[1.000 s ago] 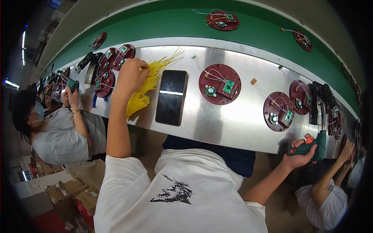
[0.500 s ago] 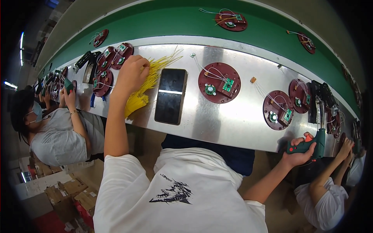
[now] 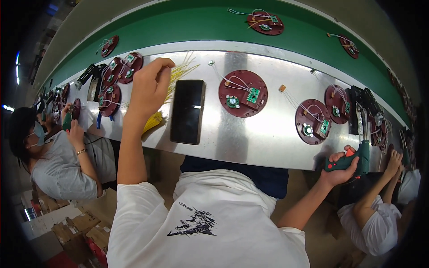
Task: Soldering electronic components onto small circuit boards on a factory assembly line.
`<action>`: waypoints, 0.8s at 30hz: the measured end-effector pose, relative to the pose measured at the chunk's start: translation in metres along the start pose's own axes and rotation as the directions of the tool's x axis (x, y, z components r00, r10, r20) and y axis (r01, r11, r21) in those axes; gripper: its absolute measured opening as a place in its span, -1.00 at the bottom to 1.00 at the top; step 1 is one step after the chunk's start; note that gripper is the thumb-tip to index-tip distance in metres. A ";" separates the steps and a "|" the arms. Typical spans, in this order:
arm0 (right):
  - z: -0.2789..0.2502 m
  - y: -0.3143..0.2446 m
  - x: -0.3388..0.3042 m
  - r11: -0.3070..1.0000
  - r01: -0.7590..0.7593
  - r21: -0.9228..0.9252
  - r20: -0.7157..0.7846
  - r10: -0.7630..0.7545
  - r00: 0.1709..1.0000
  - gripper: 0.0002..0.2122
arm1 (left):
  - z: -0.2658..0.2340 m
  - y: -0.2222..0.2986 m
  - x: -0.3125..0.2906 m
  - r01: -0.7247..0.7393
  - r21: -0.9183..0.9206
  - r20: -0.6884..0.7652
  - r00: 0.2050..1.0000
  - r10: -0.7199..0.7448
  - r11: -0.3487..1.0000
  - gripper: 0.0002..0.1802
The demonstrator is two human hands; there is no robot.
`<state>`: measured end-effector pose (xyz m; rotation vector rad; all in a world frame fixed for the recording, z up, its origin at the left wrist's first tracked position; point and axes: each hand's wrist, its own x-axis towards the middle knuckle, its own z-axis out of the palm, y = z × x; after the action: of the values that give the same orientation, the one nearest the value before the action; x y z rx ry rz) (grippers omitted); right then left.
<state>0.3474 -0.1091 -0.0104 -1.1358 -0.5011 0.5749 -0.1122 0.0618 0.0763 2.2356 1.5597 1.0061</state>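
Observation:
My left hand (image 3: 151, 87) is over a bundle of thin yellow strips (image 3: 153, 123) that look like cable ties. Its fingers are curled, the index finger and thumb toward the right; whether a strip is between them I cannot make out. At the right table edge, my right hand (image 3: 340, 175) grips a dark green glue gun (image 3: 364, 158) with a red trigger. A black phone (image 3: 187, 111) lies just right of the strips. Right of it rests a round maroon disc (image 3: 243, 85) with a green circuit board, a small round part and white wires.
More maroon discs (image 3: 313, 120) lie right of centre, beside a black holder (image 3: 355, 109). Others (image 3: 111, 100) are at the left, and several sit on the green strip (image 3: 196, 27) behind the metal table (image 3: 228, 147). People (image 3: 67, 158) work on either side.
The whole view has shifted slightly, so the table's things appear further left. My left hand has moved a little right over the yellow strips. My right hand still holds the glue gun.

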 end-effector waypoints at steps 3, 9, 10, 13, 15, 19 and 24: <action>0.002 0.002 -0.003 0.995 0.014 0.098 0.177 -0.031 0.984 -0.57 | 0.024 0.023 -0.004 -0.049 -0.053 0.027 0.998 0.050 0.997 -0.90; 0.058 -0.018 -0.048 0.990 0.078 0.115 0.389 -0.117 0.914 -0.61 | 0.079 0.046 -0.016 -0.254 -0.134 0.017 0.966 0.259 0.958 -0.88; 0.065 -0.017 -0.053 0.986 0.165 0.028 0.460 -0.159 0.874 -0.61 | 0.085 0.045 -0.017 -0.255 -0.144 0.018 0.965 0.260 0.956 -0.88; 0.074 -0.007 -0.068 0.990 0.099 -0.098 0.555 -0.028 0.831 -0.60 | 0.099 0.044 -0.022 -0.320 -0.054 -0.046 0.947 0.317 0.946 -0.86; 0.073 0.001 -0.071 0.989 0.079 -0.124 0.597 0.011 0.802 -0.61 | 0.104 0.043 -0.025 -0.315 -0.052 -0.058 0.948 0.312 0.948 -0.86; 0.076 0.006 -0.071 0.983 0.039 -0.179 0.693 0.097 0.714 -0.62 | 0.108 0.039 -0.028 -0.300 -0.039 -0.081 0.952 0.296 0.953 -0.86; 0.082 0.007 -0.067 0.979 0.038 -0.201 0.732 0.124 0.670 -0.64 | 0.110 0.035 -0.029 -0.264 -0.060 -0.085 0.962 0.259 0.963 -0.87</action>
<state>0.2440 -0.0942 0.0061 -1.0687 -1.2749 1.0629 -0.0205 0.0421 0.0035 2.4244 1.2553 1.2096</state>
